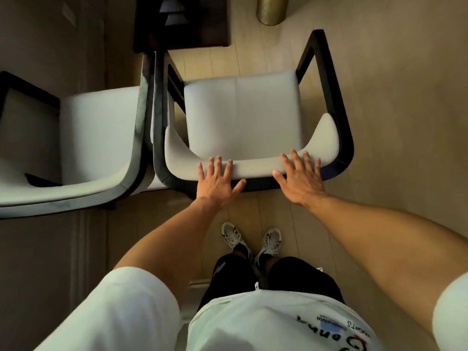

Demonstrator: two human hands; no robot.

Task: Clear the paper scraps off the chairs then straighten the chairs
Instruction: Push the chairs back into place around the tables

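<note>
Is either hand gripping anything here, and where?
Nothing gripped: left hand and right hand lie flat, fingers spread, on the right chair's curved backrest top.

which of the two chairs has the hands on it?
The right-hand chair, fully in view: left hand and right hand both lie flat on its padded backrest. The left-hand chair, partly cut off by the frame, is untouched.

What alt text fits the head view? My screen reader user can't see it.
Seen from above, a person's left hand and right hand lie flat with spread fingers on the curved backrest of a pale armchair. A second matching chair stands beside it on the left, and no paper scraps show on either seat.
</note>
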